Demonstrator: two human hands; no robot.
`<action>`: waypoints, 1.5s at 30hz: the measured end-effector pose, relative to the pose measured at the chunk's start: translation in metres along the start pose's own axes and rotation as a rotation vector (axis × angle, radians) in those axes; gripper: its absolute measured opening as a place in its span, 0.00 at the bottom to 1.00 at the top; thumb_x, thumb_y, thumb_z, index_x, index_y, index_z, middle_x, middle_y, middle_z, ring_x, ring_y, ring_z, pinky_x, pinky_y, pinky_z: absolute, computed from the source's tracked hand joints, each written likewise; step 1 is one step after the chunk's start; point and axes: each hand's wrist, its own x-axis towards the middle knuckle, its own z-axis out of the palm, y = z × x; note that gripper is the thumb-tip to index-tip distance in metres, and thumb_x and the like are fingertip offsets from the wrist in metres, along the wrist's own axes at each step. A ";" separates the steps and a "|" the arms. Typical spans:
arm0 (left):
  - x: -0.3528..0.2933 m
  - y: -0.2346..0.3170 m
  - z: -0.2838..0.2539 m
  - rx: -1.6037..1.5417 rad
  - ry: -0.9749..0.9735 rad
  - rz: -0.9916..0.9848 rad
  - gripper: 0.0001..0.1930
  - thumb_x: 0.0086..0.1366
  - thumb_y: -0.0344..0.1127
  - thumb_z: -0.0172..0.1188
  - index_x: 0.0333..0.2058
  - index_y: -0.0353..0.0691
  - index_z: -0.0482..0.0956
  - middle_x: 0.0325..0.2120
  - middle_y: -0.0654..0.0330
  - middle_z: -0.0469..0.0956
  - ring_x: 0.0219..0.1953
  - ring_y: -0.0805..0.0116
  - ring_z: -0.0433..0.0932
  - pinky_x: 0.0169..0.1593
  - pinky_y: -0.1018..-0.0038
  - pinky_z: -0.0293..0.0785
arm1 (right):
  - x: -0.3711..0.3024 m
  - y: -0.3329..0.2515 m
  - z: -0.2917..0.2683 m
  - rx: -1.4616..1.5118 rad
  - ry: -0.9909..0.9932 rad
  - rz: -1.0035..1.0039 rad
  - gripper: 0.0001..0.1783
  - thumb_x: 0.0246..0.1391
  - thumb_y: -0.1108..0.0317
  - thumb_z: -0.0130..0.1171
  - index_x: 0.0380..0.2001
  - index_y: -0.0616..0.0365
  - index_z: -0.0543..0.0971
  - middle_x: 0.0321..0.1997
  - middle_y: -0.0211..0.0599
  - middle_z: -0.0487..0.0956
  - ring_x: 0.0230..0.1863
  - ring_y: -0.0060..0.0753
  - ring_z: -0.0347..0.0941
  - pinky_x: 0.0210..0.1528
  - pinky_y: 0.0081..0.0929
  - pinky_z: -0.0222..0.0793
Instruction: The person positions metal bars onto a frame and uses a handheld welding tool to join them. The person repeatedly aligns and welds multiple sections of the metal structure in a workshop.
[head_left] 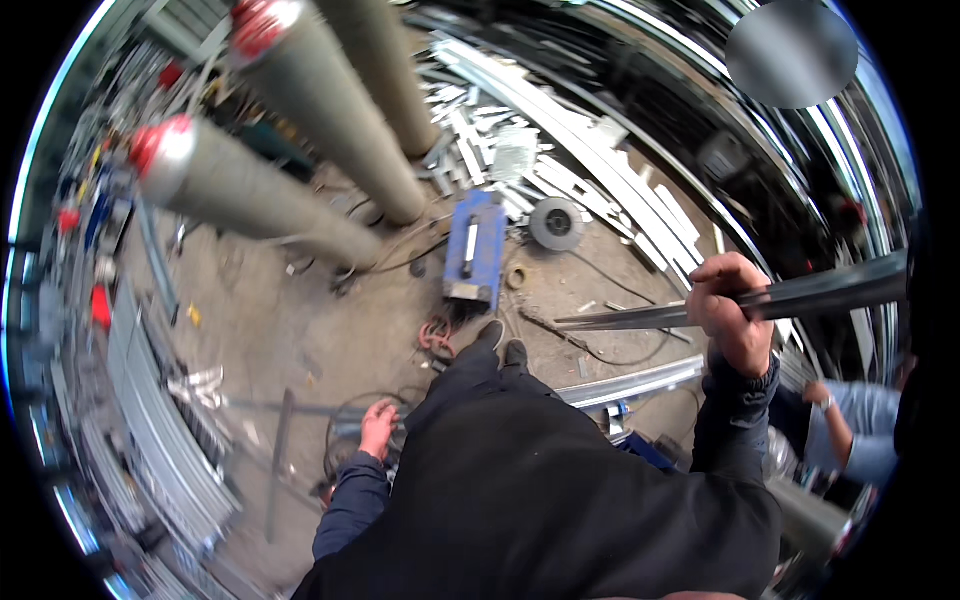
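Note:
My right hand (pixel 735 310) is raised at the right, its fingers wrapped round a long grey metal bar (pixel 830 293). One end of the bar runs left over the floor, narrowing with distance. Its other end passes out of sight at the right rim. Low beside my body, my left hand (pixel 378 428) hangs with its fingers loosely apart and nothing visible in it. Close by that hand lies a dark coiled cable (pixel 335 450) on the floor. In front of my feet stands a blue welding machine (pixel 475 245) with a handle on top.
Tall gas cylinders (pixel 330 110) with red tops rise at the far left. White profile offcuts (pixel 515 150) are piled ahead, beside a grey wire spool (pixel 556 224). Metal profiles (pixel 165 400) lie stacked at left. A person in a light blue sleeve (pixel 868 425) is at right.

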 end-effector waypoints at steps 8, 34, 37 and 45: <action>-0.072 -0.193 -0.080 -0.475 0.320 -0.242 0.17 0.73 0.32 0.59 0.59 0.42 0.79 0.36 0.64 0.80 0.31 0.73 0.78 0.29 0.74 0.69 | 0.091 -0.035 0.216 0.193 -0.624 -0.113 0.07 0.48 0.81 0.66 0.33 0.63 0.82 0.33 0.38 0.86 0.30 0.28 0.82 0.37 0.26 0.79; 0.111 -0.061 -0.706 -0.666 0.525 0.149 0.18 0.77 0.44 0.55 0.55 0.38 0.81 0.43 0.58 0.81 0.44 0.65 0.78 0.48 0.66 0.76 | 0.289 0.068 1.092 0.152 -0.613 -0.520 0.12 0.57 0.71 0.62 0.45 0.61 0.81 0.41 0.48 0.85 0.44 0.48 0.82 0.48 0.44 0.78; 0.163 0.088 -0.734 -0.469 0.337 0.275 0.23 0.79 0.48 0.54 0.61 0.38 0.75 0.54 0.53 0.79 0.55 0.58 0.78 0.60 0.58 0.76 | 0.298 0.090 1.116 0.167 -0.545 -0.353 0.08 0.53 0.69 0.63 0.36 0.60 0.81 0.34 0.48 0.84 0.38 0.52 0.81 0.42 0.45 0.76; 0.167 0.431 -0.719 0.049 0.086 0.945 0.39 0.78 0.52 0.59 0.77 0.39 0.56 0.68 0.46 0.72 0.69 0.46 0.71 0.72 0.44 0.68 | 0.332 0.110 1.171 0.150 -0.472 -0.381 0.09 0.53 0.68 0.64 0.34 0.59 0.77 0.30 0.47 0.81 0.33 0.52 0.77 0.38 0.46 0.73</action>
